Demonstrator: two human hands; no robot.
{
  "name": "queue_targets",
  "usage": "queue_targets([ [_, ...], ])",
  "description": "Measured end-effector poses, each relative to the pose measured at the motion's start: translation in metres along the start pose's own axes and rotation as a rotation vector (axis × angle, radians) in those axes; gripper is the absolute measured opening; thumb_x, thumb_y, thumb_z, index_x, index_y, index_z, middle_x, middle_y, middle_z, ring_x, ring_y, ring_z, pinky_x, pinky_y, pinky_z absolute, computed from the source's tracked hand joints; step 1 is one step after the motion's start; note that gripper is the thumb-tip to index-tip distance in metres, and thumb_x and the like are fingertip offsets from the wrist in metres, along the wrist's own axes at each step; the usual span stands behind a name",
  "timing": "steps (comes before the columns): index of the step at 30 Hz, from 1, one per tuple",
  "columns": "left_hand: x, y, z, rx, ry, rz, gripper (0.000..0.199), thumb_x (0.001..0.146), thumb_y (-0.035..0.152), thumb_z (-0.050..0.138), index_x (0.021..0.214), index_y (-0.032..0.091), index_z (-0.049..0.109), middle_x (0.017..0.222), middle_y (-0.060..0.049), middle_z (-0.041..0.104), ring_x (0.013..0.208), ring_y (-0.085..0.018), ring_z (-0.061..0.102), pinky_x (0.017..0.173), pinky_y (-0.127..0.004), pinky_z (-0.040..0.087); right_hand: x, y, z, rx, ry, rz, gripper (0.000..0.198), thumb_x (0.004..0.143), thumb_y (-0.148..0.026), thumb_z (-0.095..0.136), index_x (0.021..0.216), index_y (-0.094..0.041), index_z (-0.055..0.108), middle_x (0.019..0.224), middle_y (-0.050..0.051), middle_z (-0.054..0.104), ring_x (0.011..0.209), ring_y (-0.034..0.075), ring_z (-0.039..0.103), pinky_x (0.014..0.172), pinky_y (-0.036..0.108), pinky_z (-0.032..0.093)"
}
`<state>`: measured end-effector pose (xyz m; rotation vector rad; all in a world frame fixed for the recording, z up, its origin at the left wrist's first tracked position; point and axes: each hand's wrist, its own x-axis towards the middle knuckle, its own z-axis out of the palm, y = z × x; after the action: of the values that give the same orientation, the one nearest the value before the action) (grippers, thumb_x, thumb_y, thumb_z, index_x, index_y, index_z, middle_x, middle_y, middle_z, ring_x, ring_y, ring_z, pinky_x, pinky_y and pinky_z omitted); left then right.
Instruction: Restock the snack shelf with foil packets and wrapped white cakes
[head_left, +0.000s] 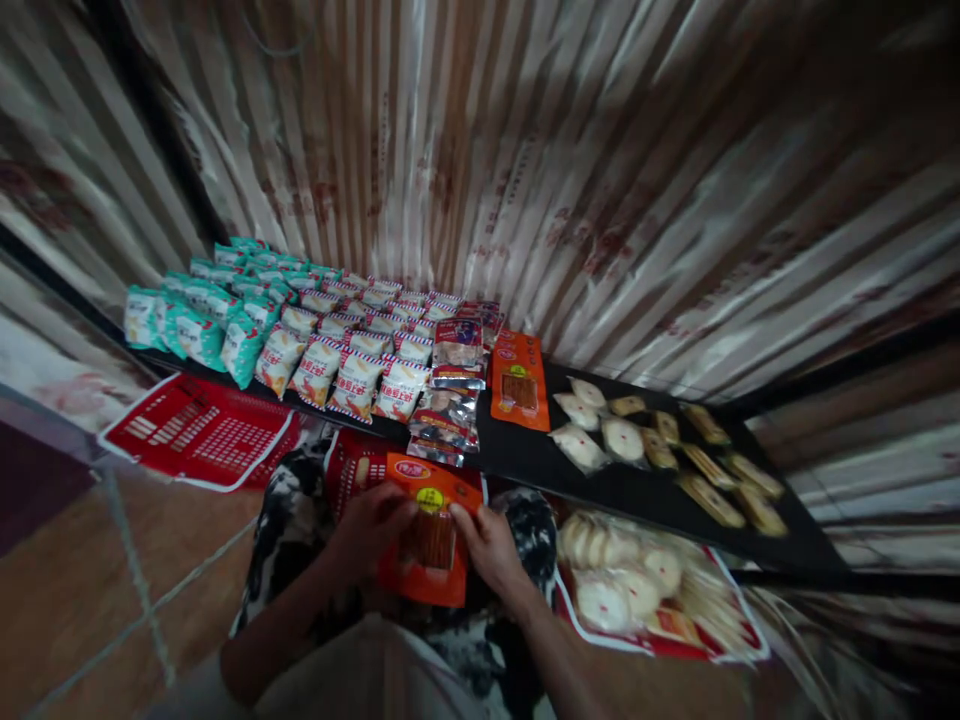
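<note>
An orange snack packet (429,575) with a yellow round label and a window showing brown sticks is held over my lap. My left hand (369,530) grips its left edge, and my right hand (487,545) pinches its right side with the thumb on the front. A matching orange packet (519,385) lies on the black shelf (510,455) just ahead. To its left are dark red and silver packets (459,352), some stacked toward the shelf's front edge. Behind the held packet, a red basket (341,465) is partly hidden.
White striped snack bags (356,382) and teal bags (199,335) fill the shelf's left side. Round white packets (624,440) and long yellowish packets (709,498) lie to the right. Below stand a red basket (217,430) and a filled basket (739,655). Corrugated sheeting (480,130) rises behind.
</note>
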<state>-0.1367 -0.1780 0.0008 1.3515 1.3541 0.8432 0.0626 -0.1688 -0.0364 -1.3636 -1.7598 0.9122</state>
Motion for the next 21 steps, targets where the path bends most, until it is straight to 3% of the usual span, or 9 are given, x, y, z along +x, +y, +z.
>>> queue_targets([
  [5,-0.001,0.023,0.015,0.209,0.080,0.190,0.019,0.081,0.032,0.047,0.072,0.019,0.058,0.076,-0.003,0.061,0.073,-0.016,0.057,0.068,-0.027,0.045,0.003,-0.009,-0.030,0.168,0.160,0.098,0.037,0.084,-0.050,0.050,0.096,-0.019,0.065,0.089,0.005,0.072,0.080,0.020,0.065,0.071,0.028,0.052],
  [9,-0.001,0.027,0.040,0.250,0.169,0.301,0.015,0.081,0.028,0.049,0.082,0.020,0.062,0.092,-0.005,0.060,0.090,-0.018,0.057,0.082,-0.030,0.046,0.005,0.003,-0.052,0.271,0.301,0.201,0.044,0.079,-0.056,0.054,0.097,-0.017,0.063,0.097,0.008,0.071,0.091,0.023,0.064,0.081,0.033,0.051],
  [13,0.006,0.022,0.075,0.144,0.110,0.275,0.034,0.076,0.027,0.055,0.108,0.021,0.060,0.113,-0.009,0.058,0.108,-0.023,0.054,0.097,-0.035,0.043,0.007,0.024,-0.074,0.272,0.383,0.269,0.050,0.077,-0.061,0.053,0.095,-0.016,0.063,0.097,0.009,0.071,0.091,0.025,0.063,0.080,0.035,0.051],
  [17,0.024,0.021,0.111,0.120,0.054,0.185,0.033,0.074,0.020,0.052,0.105,0.019,0.063,0.111,-0.010,0.059,0.108,-0.024,0.054,0.101,-0.038,0.041,0.018,0.043,-0.096,0.224,0.395,0.284,0.052,0.075,-0.063,0.052,0.091,-0.015,0.062,0.090,0.010,0.071,0.083,0.024,0.064,0.074,0.034,0.051],
  [21,0.056,0.032,0.140,0.103,0.120,0.087,0.036,0.073,0.009,0.047,0.103,0.016,0.064,0.114,-0.011,0.058,0.107,-0.021,0.056,0.100,-0.033,0.042,0.037,0.062,-0.118,0.191,0.412,0.304,0.053,0.076,-0.057,0.053,0.105,-0.013,0.059,0.092,0.011,0.070,0.083,0.025,0.064,0.074,0.035,0.051],
])
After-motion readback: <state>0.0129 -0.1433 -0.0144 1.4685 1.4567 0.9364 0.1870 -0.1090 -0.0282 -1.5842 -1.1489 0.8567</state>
